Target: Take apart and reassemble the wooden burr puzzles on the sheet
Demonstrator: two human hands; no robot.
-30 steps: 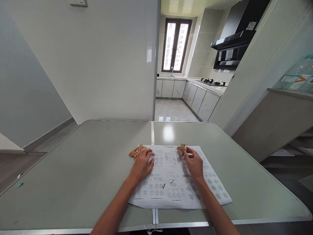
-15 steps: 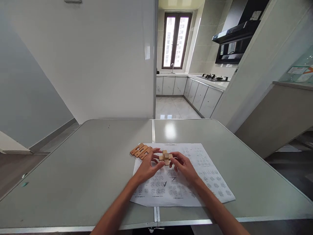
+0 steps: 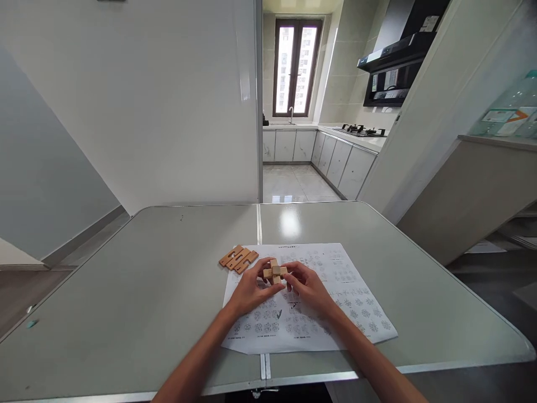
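Observation:
A small wooden interlocking puzzle (image 3: 274, 271), shaped like a cross of light wood bars, is held just above a printed instruction sheet (image 3: 335, 291). My left hand (image 3: 250, 288) pinches its left side and my right hand (image 3: 306, 285) grips its right side, fingers curled on it. Loose notched wooden puzzle pieces (image 3: 238, 258) lie side by side on the table just beyond the sheet's far left corner, a short way from my left hand.
The grey-green folding table (image 3: 126, 291) has a metal seam down its middle and rounded corners. A white wall partition stands behind it. A kitchen with cabinets and a window opens beyond. A counter (image 3: 482, 184) is at the right.
My right hand brought the wooden puzzle from the sheet's far right to its middle, and my left hand left the loose pieces and joined it. Both hands now hold the puzzle.

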